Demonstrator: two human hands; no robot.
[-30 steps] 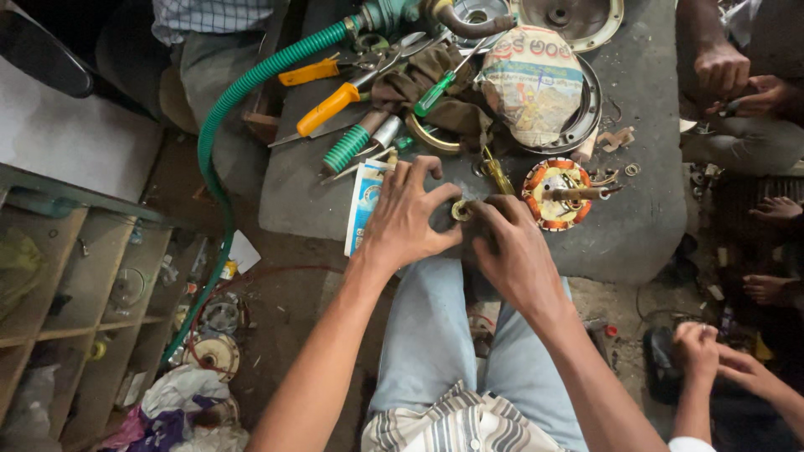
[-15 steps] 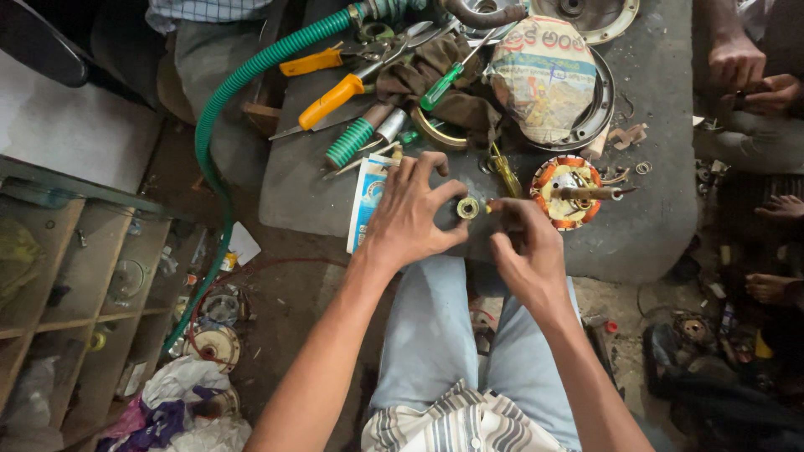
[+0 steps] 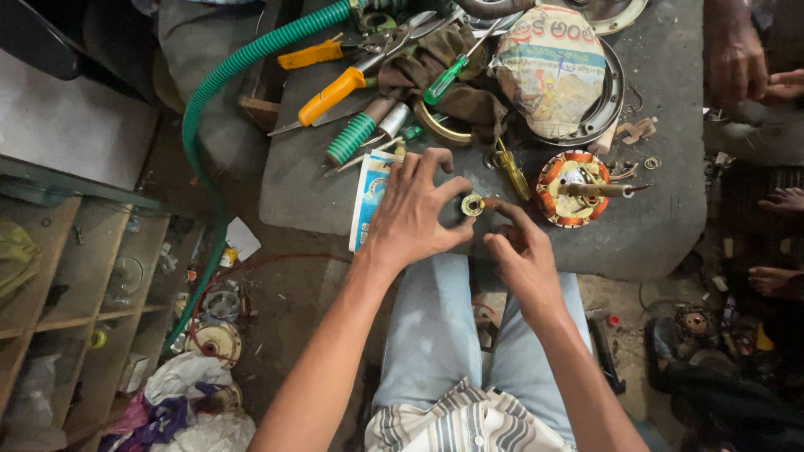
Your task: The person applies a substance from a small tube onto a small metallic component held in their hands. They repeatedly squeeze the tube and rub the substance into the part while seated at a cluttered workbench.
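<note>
My left hand point(image 3: 416, 211) pinches a small round metal bearing point(image 3: 472, 204) between thumb and fingers, just above the dark grey work slab point(image 3: 662, 226). My right hand point(image 3: 521, 255) is right beside it, its forefinger touching the bearing from the right. A motor stator with orange windings and a shaft point(image 3: 574, 187) lies just right of my hands. A small yellow-handled tool point(image 3: 510, 168) lies just beyond the bearing.
Screwdrivers, orange-handled pliers point(image 3: 335, 92), a rag and a newspaper-wrapped bundle point(image 3: 551, 67) in a round metal cover crowd the slab's far side. A green hose point(image 3: 219, 84) curves down the left. Wooden shelves point(image 3: 75, 285) stand at left. Other people's hands point(image 3: 745, 67) are at right.
My right hand has drawn back slightly and opened off the bearing, leaving it visible in my left fingers. The view has shifted a little.
</note>
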